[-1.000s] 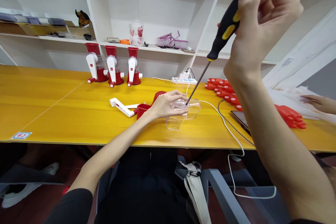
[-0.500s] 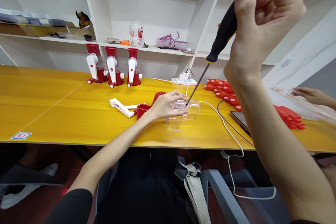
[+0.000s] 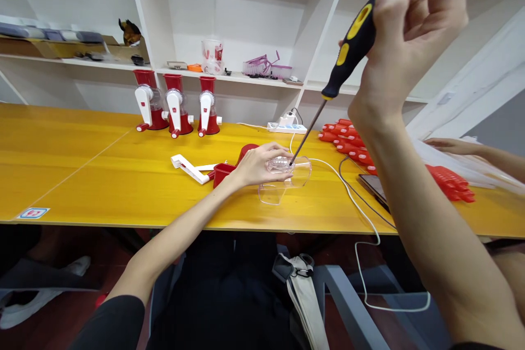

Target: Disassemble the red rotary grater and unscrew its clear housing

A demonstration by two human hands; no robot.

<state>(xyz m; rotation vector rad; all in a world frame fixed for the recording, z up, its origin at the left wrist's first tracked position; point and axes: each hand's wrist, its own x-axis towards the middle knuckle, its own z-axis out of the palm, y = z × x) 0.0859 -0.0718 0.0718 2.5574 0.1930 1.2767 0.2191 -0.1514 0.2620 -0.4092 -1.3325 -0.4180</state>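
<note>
My right hand (image 3: pixel 410 49) is closed round the black and yellow handle of a screwdriver (image 3: pixel 350 46), held high with the shaft slanting down to the left. Its tip meets a clear plastic housing (image 3: pixel 301 172) lying on the table. My left hand (image 3: pixel 262 164) grips that housing, fingers over the top and thumb along the near side. Whatever the tip touches is too small to make out. Just left of my left hand lie a red plastic part (image 3: pixel 222 173) and a white crank handle (image 3: pixel 191 168).
Three red and white rotary graters (image 3: pixel 208 106) stand at the back left. A power strip (image 3: pixel 287 128) with white cables sits behind my hands. Red handle-like parts (image 3: pixel 344 139), a phone (image 3: pixel 374 188) and a clear plastic bag (image 3: pixel 447 156) under another person's hand (image 3: pixel 451 145) lie to the right.
The screwdriver handle has turned in my right hand, so its yellow patches now face me. My left hand stays put on the housing. The other person's hand has moved left over the bag.
</note>
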